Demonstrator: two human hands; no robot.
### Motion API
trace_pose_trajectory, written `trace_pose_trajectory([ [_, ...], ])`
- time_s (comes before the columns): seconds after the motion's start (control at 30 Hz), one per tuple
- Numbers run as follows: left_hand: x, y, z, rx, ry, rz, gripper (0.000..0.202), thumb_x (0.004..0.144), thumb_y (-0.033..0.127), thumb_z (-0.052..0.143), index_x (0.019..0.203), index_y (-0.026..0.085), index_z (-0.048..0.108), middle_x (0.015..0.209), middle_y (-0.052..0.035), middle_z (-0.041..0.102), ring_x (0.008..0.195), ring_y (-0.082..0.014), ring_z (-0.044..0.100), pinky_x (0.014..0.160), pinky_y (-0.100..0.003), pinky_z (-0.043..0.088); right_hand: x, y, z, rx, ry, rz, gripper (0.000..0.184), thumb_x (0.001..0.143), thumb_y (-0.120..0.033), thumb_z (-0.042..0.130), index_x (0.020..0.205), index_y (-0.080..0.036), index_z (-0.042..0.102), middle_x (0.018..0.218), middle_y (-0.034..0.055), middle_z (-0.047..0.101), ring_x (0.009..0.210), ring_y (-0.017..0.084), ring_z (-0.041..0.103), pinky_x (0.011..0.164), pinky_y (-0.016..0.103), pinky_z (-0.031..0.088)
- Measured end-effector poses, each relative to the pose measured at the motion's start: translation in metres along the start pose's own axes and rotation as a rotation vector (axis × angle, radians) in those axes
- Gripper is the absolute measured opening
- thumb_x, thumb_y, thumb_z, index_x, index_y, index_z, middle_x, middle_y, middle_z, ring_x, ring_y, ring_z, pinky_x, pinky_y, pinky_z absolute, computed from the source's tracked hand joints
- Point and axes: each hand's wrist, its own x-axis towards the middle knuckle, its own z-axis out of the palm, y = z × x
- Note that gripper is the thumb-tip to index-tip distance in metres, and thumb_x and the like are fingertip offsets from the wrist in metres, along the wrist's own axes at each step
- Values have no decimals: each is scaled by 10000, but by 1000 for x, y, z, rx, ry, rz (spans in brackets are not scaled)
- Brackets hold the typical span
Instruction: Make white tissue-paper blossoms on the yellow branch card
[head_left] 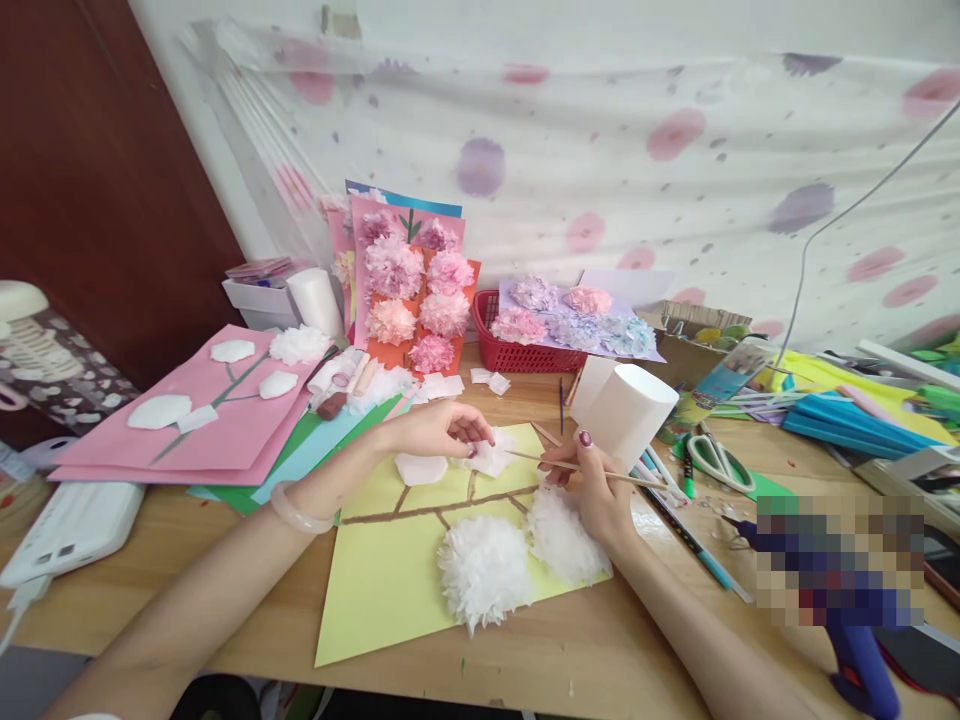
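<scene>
A yellow card [382, 580] lies on the wooden table in front of me, with a brown branch drawn on it and two fluffy white tissue flowers [484, 570] at its lower right. My left hand [439, 428] pinches a small white tissue piece [491, 455] held down on the card. My right hand [592, 480] grips a thin wooden stick [540, 459], its tip pointing left at that tissue piece. A flat white tissue disc [420, 468] lies on the card just below my left hand.
A white paper roll [630, 410] stands behind my right hand. Scissors [716, 460], pens and a blue glue gun [855, 650] lie right. A red basket [517, 352] with pastel flowers stands at the back; pink card sheets [225, 420] lie left.
</scene>
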Motion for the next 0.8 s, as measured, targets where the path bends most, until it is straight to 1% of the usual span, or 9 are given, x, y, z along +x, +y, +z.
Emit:
trace_pose_trajectory([
  [0.13,0,-1,-2,-34,36,-34,266,665,95,647,922,164,662,885,-44,707,798,-143,664,706,-259,529,1,1,1,-75,-44,19,574,904,-600,387,705,-161,698,640,70,694,540,162,612,519,276,475],
  [0.2,0,0,-2,-38,52,-45,255,664,103,659,913,157,658,867,-48,708,801,-150,667,713,-270,531,1,3,1,-112,-22,44,569,896,-608,400,722,-156,699,649,74,696,560,169,624,520,272,472],
  [0.3,1,-1,-2,-58,66,-25,214,676,122,663,889,144,661,885,-62,715,807,-153,671,741,-283,531,2,4,1,-145,28,69,566,884,-617,418,730,-149,694,643,78,690,569,173,634,490,255,447],
  [0.4,2,-4,-3,-66,95,4,167,697,138,659,864,140,666,888,-63,719,799,-150,672,737,-272,525,4,4,1,-118,47,83,558,875,-621,437,730,-143,686,658,81,691,562,166,632,483,246,446],
  [0.53,3,-5,-3,-67,122,-6,128,720,136,639,843,146,672,866,-49,721,797,-147,671,729,-253,513,4,2,2,-84,83,85,547,865,-622,456,717,-144,676,651,79,686,543,160,620,483,248,461],
  [0.6,3,-3,-3,-61,128,-18,122,735,138,621,842,151,678,879,-46,723,815,-146,670,745,-251,509,3,1,1,-75,65,55,549,873,-615,446,698,-148,675,631,77,680,541,163,619,497,257,477],
  [0.7,2,1,-1,-30,141,-26,131,758,156,602,858,158,687,897,-42,725,828,-148,665,755,-253,506,2,2,1,-128,-7,11,550,885,-605,432,703,-153,687,620,77,680,548,172,622,506,267,487],
  [0.8,2,2,1,-4,153,-23,162,773,158,575,886,162,691,920,-42,725,829,-147,659,753,-254,502,1,5,2,-157,7,24,554,877,-614,436,719,-148,689,633,86,686,548,177,624,484,264,471],
])
